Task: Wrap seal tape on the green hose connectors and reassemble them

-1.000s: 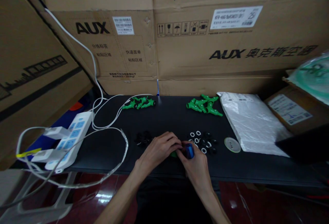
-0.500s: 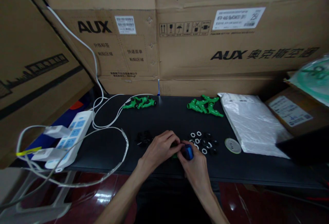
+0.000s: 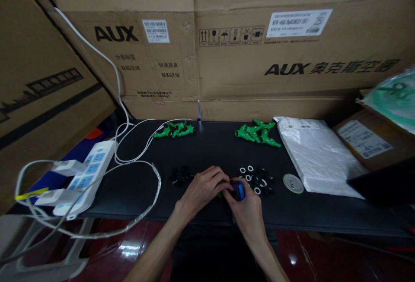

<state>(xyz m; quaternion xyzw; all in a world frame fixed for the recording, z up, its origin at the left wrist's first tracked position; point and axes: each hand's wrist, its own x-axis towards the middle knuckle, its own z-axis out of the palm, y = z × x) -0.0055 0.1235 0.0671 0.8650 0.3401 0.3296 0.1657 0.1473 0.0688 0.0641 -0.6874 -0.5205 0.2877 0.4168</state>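
Note:
Both of my hands meet at the front middle of the black table. My left hand is curled round a small green part, mostly hidden by the fingers. My right hand is closed on a small blue tool, pressed against that part. Just right of the hands lie several white rings and black rings. A little heap of black pieces sits left of my left hand.
Two clusters of green fittings lie at the back of the table. A white plastic bag and a round lid are on the right. At left sits a white power strip with looping cables. Cardboard boxes wall the back.
Both hands stay together on the green part and blue tool with only slight finger movement. The view shifted a little.

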